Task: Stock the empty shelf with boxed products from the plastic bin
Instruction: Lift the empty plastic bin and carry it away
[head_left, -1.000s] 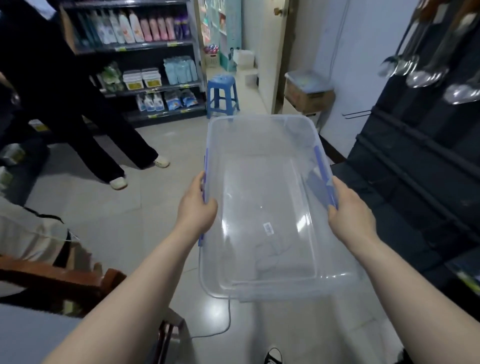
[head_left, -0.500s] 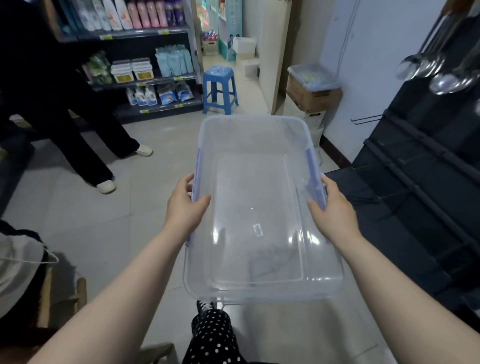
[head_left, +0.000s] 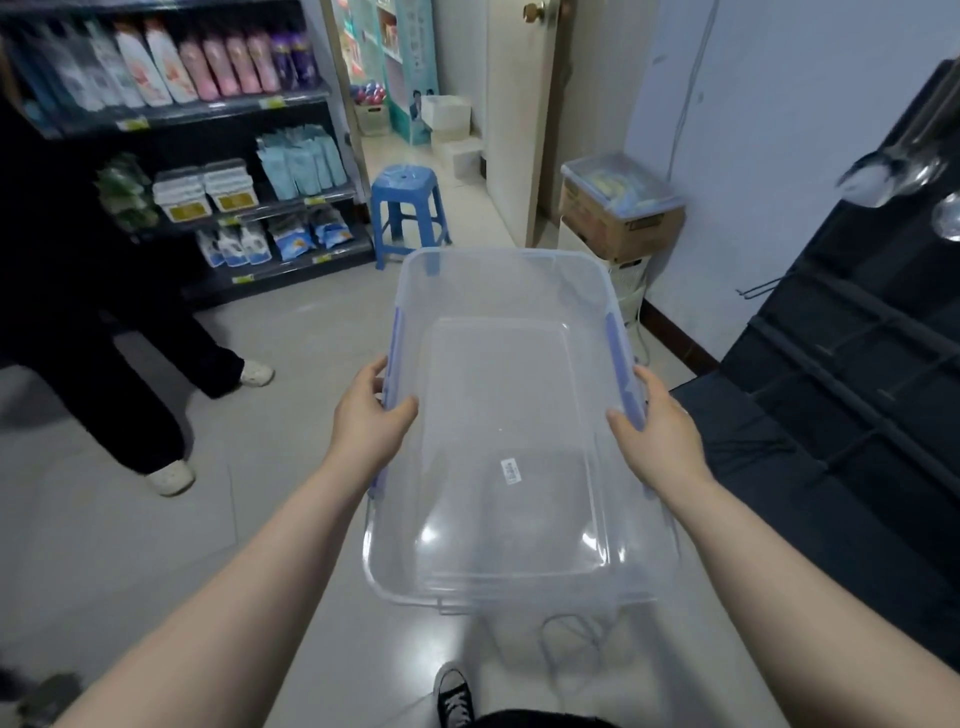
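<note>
Plastic bin (head_left: 498, 395), clear with blue latches, is hanging in the air in front of the person, above a pale tiled shop floor (head_left: 291, 353). It is looking empty: only a small label is showing on its bottom, and no boxed products.

The left hand (head_left: 371, 415) is gripping the left long rim, thumb hooked inside and fingers curled round the edge by the left latch (head_left: 393, 348). The right hand (head_left: 657, 431) is gripping the right long rim the same way. Both hands are sitting about midway along the sides, so the bin's long axis is pointing straight away from the person, between the 2 arms.

A dark shelving unit (head_left: 857, 364) is standing just to the right, nearer the right hand, with no products showing on the part in view. Stocked shelves (head_left: 218, 156) of bottles and pouches are lining the far left, well apart from the bin. A blue stool (head_left: 408, 208) is standing ahead.

With the bin empty, the stocking is probably either finishing or waiting on a refill.
</note>
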